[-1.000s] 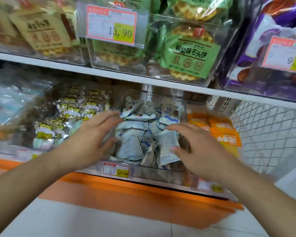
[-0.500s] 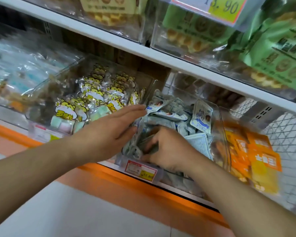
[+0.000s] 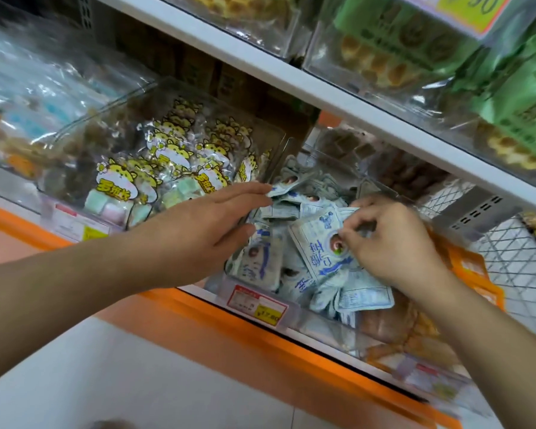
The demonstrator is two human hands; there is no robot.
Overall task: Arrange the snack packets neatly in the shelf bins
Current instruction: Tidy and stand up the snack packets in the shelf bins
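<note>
Two hands are working in the clear bin [image 3: 294,317] of pale blue packets: the right hand [image 3: 393,243] is pinching one tilted packet [image 3: 319,243] lying leftward of its curled fingers, while the left hand [image 3: 205,230] is pressing flat-fingered against the pile's left side.

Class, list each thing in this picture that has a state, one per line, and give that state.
left hand: flat, fingers on the packets
right hand: pinching a blue-white packet
middle bin: full, packets jumbled
yellow-label packets: upright in rows
</note>
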